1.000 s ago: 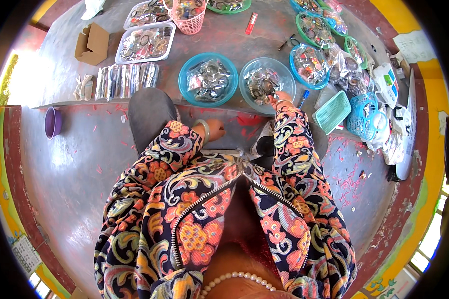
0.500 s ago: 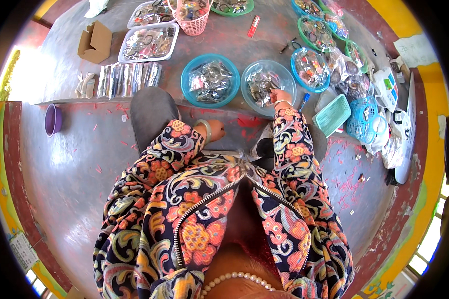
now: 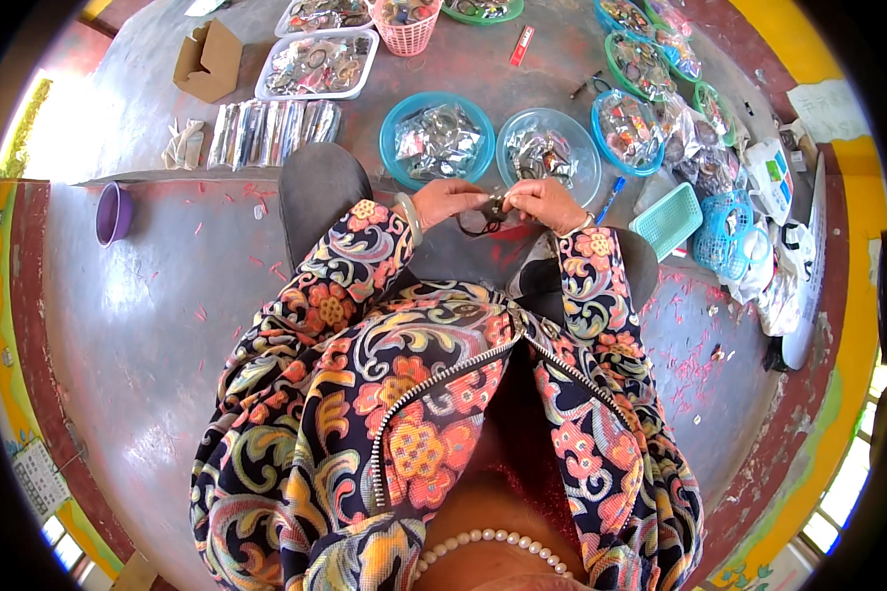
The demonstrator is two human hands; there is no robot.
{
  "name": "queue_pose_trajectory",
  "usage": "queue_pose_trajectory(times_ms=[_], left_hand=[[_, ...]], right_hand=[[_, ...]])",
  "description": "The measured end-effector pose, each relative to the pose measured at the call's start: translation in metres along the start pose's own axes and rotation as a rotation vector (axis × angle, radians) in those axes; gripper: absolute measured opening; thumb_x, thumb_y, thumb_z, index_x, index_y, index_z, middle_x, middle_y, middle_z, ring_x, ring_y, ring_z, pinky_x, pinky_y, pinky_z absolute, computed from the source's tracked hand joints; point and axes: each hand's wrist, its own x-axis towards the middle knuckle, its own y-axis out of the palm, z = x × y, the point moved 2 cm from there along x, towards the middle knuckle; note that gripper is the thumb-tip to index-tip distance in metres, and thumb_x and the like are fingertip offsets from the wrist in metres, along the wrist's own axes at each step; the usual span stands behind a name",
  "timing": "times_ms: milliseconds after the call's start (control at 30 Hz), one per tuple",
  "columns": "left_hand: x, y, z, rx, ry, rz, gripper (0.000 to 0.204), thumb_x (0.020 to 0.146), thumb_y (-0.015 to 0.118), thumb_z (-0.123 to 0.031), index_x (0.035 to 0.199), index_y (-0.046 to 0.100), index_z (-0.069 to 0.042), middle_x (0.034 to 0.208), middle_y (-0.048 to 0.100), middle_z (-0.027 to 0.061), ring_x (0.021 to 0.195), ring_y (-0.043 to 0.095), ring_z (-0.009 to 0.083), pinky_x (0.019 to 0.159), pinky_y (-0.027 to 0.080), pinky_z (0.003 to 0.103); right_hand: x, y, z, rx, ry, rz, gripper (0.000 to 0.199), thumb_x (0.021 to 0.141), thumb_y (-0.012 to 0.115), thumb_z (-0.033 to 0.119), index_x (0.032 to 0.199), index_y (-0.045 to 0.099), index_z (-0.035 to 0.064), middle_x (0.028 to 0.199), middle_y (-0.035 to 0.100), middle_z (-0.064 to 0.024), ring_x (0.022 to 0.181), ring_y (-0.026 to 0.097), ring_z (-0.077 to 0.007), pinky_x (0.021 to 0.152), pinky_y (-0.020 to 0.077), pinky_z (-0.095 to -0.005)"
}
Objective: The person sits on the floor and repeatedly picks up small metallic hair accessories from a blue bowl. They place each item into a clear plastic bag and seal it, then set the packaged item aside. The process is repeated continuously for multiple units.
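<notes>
In front of my lap, a black cord loop (image 3: 477,230) with a small shiny part hangs between my hands. My left hand (image 3: 445,203) has its thumb and fingers closed at the loop's left side. The right hand (image 3: 547,204) pinches its upper right end. Just beyond the left hand stands a blue basin (image 3: 386,148) holding small clear packets (image 3: 441,141). Past the right hand is a clear bluish bowl (image 3: 593,167) with dark loops and small packets (image 3: 540,156) in it. The loop's exact kind is too small to make out.
Left of the basins lie a row of flat packets (image 3: 271,134), whitish gloves (image 3: 182,146) and a cardboard box (image 3: 207,61). A white tray (image 3: 369,71) and pink basket (image 3: 408,37) stand behind. To the right are a blue marker (image 3: 611,200), green basket (image 3: 667,223) and purple tub (image 3: 114,214) far left.
My right hand has come out of the clear bowl toward my lap, now with the black cord loop. My left hand has risen and opened from a loose fist to take hold of it too.
</notes>
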Motion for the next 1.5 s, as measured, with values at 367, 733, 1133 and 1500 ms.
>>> queue_pose_trajectory(times_ms=[367,733,1133,1500], left_hand=[[0.006,-0.002,0.021,-0.609,-0.114,-0.065,0.015,0.077,0.058,-0.011,0.088,0.058,-0.001,0.076,0.059,0.0017,0.066,0.056,0.0090,0.059,0.045,0.022],[0.007,-0.007,0.026,-0.506,0.055,-0.277,0.014,0.075,0.061,-0.012,0.082,0.058,-0.001,0.072,0.059,0.0019,0.060,0.053,0.0073,0.054,0.042,0.020],[0.000,-0.004,0.018,-0.337,-0.174,-0.267,0.016,0.070,0.066,-0.014,0.077,0.060,-0.001,0.066,0.057,0.0019,0.053,0.049,0.0065,0.044,0.033,0.017],[0.006,-0.007,0.032,-0.598,-0.136,-0.224,0.010,0.076,0.057,-0.001,0.083,0.054,0.006,0.082,0.058,0.0106,0.073,0.060,0.0186,0.066,0.051,0.025]], right_hand=[[0.011,0.032,-0.029,0.527,0.202,-0.240,0.026,0.075,0.061,0.031,0.085,0.057,0.0079,0.074,0.055,0.0029,0.063,0.049,-0.0059,0.052,0.0363,-0.0189],[0.029,0.056,-0.034,0.623,0.171,-0.231,0.013,0.075,0.061,0.013,0.085,0.059,0.0055,0.075,0.059,0.0016,0.062,0.050,-0.0058,0.054,0.0362,-0.0184],[0.033,0.053,-0.043,0.844,0.107,-0.218,0.013,0.075,0.060,0.008,0.086,0.057,0.0013,0.076,0.060,-0.0026,0.067,0.056,-0.0105,0.063,0.0457,-0.0230],[0.032,0.049,-0.049,0.816,0.168,-0.191,0.013,0.074,0.061,0.009,0.085,0.058,0.0016,0.075,0.060,-0.0030,0.065,0.056,-0.0101,0.060,0.0459,-0.0228]])
